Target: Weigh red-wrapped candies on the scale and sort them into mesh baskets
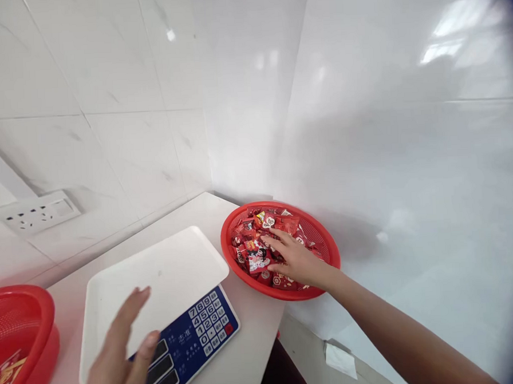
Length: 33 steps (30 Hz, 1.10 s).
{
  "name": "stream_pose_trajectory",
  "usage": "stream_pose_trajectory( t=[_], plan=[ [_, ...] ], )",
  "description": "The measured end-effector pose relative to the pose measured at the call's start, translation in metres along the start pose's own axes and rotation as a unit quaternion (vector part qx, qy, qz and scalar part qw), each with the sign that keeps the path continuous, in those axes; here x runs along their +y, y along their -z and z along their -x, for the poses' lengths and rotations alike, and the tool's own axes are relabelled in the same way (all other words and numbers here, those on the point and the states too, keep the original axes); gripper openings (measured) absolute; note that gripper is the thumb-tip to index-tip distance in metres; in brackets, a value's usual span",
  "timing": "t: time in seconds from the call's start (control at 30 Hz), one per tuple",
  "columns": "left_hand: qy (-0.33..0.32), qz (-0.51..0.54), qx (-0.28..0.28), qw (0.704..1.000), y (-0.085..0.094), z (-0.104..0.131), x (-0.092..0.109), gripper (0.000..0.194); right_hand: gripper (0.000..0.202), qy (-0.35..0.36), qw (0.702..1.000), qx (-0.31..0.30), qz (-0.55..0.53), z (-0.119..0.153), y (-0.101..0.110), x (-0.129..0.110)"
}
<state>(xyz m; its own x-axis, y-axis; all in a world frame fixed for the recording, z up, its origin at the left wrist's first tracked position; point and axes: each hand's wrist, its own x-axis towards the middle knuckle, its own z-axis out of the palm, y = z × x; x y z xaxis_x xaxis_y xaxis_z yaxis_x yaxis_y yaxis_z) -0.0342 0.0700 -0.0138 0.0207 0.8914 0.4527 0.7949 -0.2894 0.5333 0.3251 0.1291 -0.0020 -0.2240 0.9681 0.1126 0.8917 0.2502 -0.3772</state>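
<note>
My right hand [295,260] reaches over a red plastic basket [332,251] filled with small wrapped candies [258,255]. Its fingers are spread and rest on or just above the red wrappers; no candy shows in its grip. My left hand [119,354], slightly blurred, hovers in front of a digital scale [191,338] with a white weighing pan [157,271]. Thumb and fingers of that hand are apart with nothing between them. Nothing lies on the visible part of the pan. The scale has a blue keypad panel and dark displays.
Another red basket [43,306] stands at the left edge, with red and gold packets [8,377] inside. The white table [247,341] meets tiled walls at a corner. A socket strip [40,213] is on the left wall. Something white [340,359] lies on the floor.
</note>
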Motion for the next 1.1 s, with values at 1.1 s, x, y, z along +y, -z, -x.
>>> stream_pose_trajectory(
  t=[1.1],
  plan=[
    [0.141, 0.307, -0.123, 0.933, -0.008, 0.009, 0.03, 0.042, 0.035, -0.094, 0.827, -0.025, -0.553, -0.035, 0.004, -0.077]
  ],
)
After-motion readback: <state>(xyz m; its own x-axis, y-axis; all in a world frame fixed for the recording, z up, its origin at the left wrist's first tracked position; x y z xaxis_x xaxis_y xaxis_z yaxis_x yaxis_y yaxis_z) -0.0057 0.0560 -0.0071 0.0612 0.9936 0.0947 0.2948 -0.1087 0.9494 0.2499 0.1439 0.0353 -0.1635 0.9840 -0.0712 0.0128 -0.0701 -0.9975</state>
